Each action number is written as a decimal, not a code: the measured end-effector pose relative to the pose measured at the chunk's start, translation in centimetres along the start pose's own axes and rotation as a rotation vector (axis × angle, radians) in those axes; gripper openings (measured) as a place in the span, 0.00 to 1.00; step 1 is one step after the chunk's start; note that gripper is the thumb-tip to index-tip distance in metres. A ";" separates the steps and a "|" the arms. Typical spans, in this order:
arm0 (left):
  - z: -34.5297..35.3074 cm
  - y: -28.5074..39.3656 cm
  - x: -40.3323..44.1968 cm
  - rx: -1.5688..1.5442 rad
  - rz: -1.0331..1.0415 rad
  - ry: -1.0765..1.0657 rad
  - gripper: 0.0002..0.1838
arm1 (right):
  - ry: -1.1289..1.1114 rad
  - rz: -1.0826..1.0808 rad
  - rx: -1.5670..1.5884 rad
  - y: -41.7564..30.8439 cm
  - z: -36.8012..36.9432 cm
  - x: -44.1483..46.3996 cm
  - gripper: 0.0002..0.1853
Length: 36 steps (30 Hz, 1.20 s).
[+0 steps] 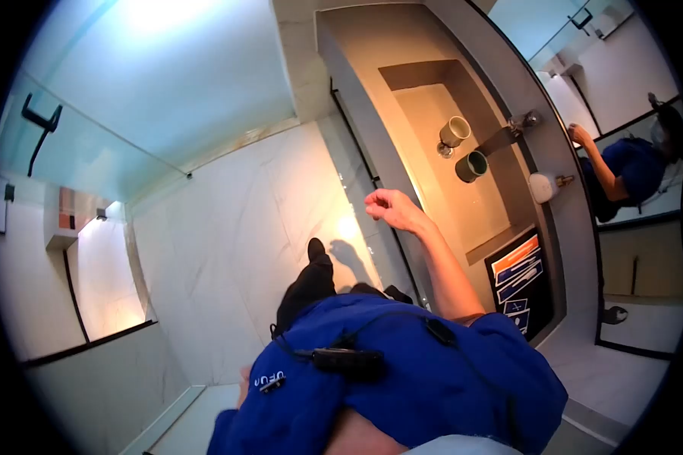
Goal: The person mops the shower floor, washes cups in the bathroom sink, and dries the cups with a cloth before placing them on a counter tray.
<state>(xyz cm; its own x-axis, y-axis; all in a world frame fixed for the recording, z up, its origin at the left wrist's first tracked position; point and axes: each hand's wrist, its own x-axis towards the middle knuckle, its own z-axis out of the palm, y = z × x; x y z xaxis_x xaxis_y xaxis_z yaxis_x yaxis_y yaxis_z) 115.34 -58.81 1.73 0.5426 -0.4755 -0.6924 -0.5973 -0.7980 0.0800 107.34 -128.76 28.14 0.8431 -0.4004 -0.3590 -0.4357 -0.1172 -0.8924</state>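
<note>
1. Here, closest in: blue shirt [432, 379], black device [347, 360] clipped on its front. Left hand not made out; state of its fingers cannot be told.
2. Right hand [393, 210] bare, arm extended, seen against the front edge of the counter [360, 53]. Fingers bent inward, close together; cannot tell whether they pinch anything.
3. Black tray [543, 301] beside the basin, holding orange, blue and white packets [517, 265].
4. Basin [489, 208], recessed in the counter. Inside it, well apart from the hand: green cup [471, 167] and cream cup [454, 132], just beside each other.
5. Behind the basin: white dispenser [542, 186], then tap [525, 121].
6. Beyond: mirror [626, 72] reflecting the person; across the pale floor [243, 182], glass panel with black handle [47, 121].
</note>
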 end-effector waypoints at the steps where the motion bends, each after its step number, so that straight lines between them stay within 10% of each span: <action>1: -2.2 -0.7 2.3 0.196 0.131 0.096 0.05 | 0.025 0.013 0.015 -1.1 -1.5 0.6 0.17; 4: -23.3 6.2 14.6 0.138 0.086 -0.066 0.06 | 0.172 -0.037 0.058 -2.9 -5.9 2.5 0.16; 5: -27.8 8.3 18.3 0.240 0.261 0.307 0.06 | 0.276 -0.050 0.038 -2.6 -7.3 3.0 0.15; 7: -37.4 14.1 26.9 -1.300 -0.093 0.086 0.05 | 0.459 0.000 0.022 -2.4 -9.7 2.7 0.14; 14: -64.9 44.1 28.8 -1.185 0.549 0.130 0.15 | 0.771 0.314 -0.085 1.3 -16.7 -0.3 0.14; 23: -65.5 70.0 20.1 -0.879 0.958 -0.855 0.17 | 0.909 0.585 -0.326 10.2 -21.3 0.8 0.20; 36: -58.6 94.1 20.7 -0.975 0.440 -1.520 0.15 | 0.922 0.686 -0.511 14.1 -18.5 4.3 0.10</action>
<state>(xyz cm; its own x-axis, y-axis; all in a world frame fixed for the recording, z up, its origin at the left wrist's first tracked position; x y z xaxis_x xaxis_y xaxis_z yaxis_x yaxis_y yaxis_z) 104.94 -165.42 36.96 -0.7959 -0.4222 -0.4340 0.2761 -0.8910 0.3604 99.00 -149.00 19.06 -0.0486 -0.9791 -0.1976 -0.9422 0.1107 -0.3164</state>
